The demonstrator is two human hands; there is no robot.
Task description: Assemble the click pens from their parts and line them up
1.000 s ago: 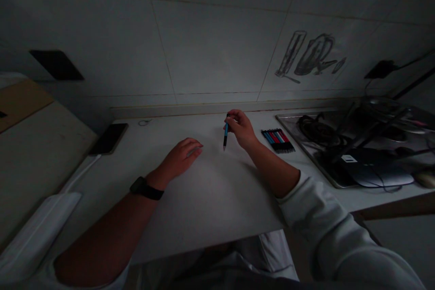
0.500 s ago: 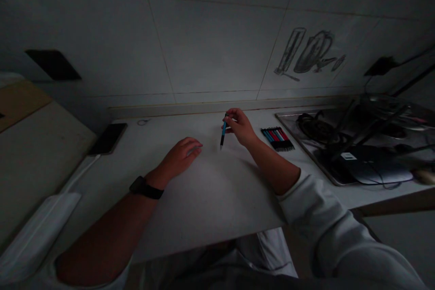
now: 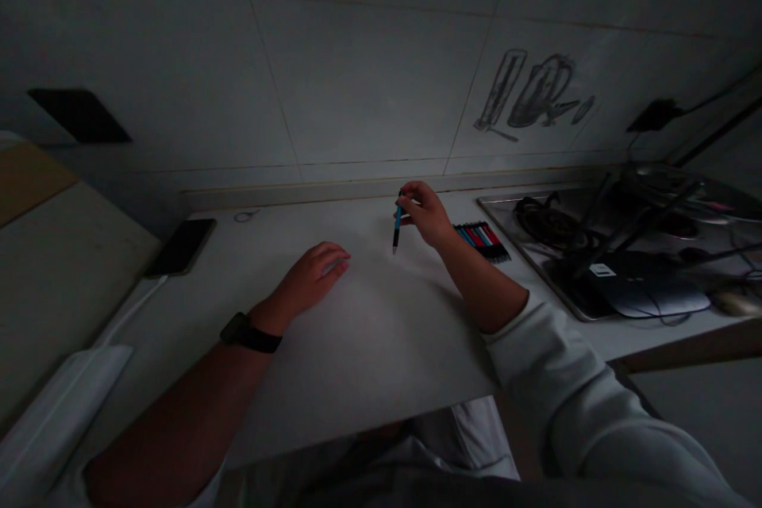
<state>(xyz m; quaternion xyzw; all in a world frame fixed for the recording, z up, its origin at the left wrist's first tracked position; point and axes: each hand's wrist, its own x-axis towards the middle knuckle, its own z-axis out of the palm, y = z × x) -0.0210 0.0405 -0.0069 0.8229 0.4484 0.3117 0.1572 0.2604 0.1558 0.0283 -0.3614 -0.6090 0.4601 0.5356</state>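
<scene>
Between the thumb and fingers of my right hand [image 3: 425,213] is a blue pen [image 3: 398,224] with a black grip, held near its top with the tip pointing down over the white countertop [image 3: 357,357]. Whether the tip touches the surface I cannot tell. To the left, my left hand [image 3: 315,278] rests on the countertop holding nothing, fingers loosely curved and thumb apart. A row of several blue, red and pale pens [image 3: 485,240] with black grips lies right of my right hand, partly hidden by that wrist.
A gas stove [image 3: 553,226] with a black router-like box [image 3: 636,282] and cables stands at the right. On the left are a phone [image 3: 182,246], a small ring-shaped item [image 3: 245,216] and a white power strip [image 3: 71,405]. The tiled wall [image 3: 369,79] closes off the back.
My right hand has shifted slightly right and away from me with the pen, which now hangs more upright. The hand covers a bit of the pen row. My left hand stays in place.
</scene>
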